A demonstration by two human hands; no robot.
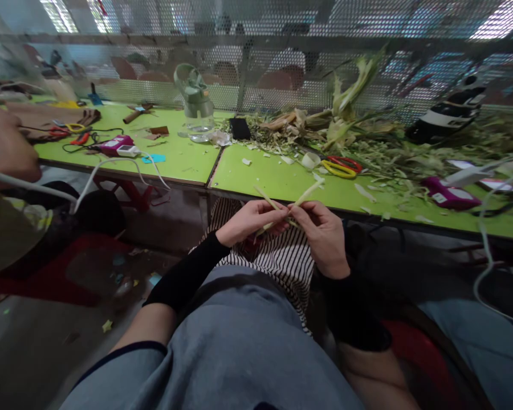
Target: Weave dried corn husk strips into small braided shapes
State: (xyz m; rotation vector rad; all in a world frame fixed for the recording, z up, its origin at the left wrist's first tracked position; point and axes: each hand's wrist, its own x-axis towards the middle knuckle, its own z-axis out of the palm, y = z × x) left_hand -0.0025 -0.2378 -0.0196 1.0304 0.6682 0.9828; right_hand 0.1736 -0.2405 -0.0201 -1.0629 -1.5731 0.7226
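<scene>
Two narrow pale green husk strips [306, 193] cross each other between my hands, just in front of the table edge and above my lap. My left hand [260, 219] pinches the strips near the crossing, thumb on top. Close beside it, my right hand [321, 232] grips them with thumb and forefinger, its fingertips nearly touching the left ones. The strips' free ends stick out upward on both sides. How they are joined under my fingers is hidden.
On the green table [256, 171] lie yellow- and red-handled scissors [342, 167], a tape roll [311, 160], a husk pile [294, 128] and a purple device [448, 192]. A water bottle [199, 117] stands behind. A person's arm [8, 142] is at left; someone's jeans [483, 341] show at right.
</scene>
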